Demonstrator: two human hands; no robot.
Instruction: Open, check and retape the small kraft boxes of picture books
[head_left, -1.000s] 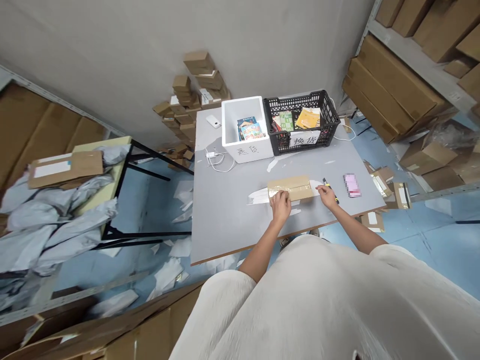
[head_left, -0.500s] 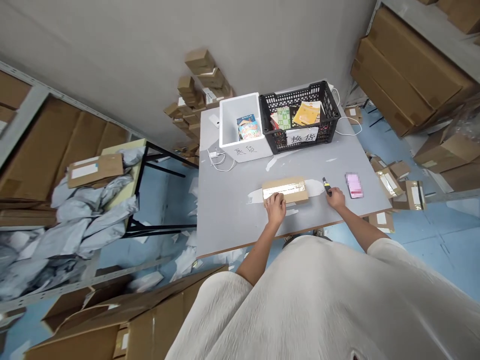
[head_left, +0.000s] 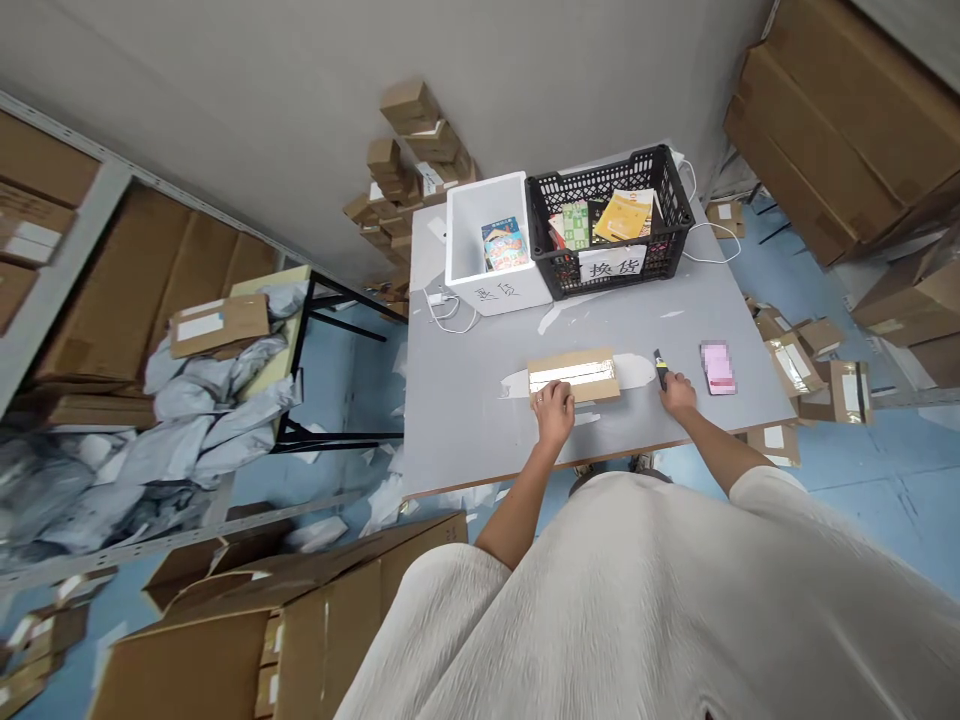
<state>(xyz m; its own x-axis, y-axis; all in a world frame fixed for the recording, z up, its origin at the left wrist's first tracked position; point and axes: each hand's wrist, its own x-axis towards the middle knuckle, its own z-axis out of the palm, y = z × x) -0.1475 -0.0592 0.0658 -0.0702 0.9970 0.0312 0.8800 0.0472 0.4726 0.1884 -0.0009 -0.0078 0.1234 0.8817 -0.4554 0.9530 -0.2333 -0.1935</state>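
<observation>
A small cardboard box with shiny tape along its top lies on the grey table. My left hand grips its near left part, fingers curled over the top and the near side. To the right of the box, my right hand is closed around a black and yellow utility knife, whose front end points away from me. Whether its blade is out is too small to tell. A phone with a pink screen lies just right of that hand.
At the table's back stand a white foam box and a black plastic crate, both holding books or booklets. A white cable lies near the foam box. Grey parcels pile up at left; a large open carton stands near me.
The view has shifted slightly, so the table and its contents sit a little farther right and higher. My hands keep the same holds on the box and the knife.
</observation>
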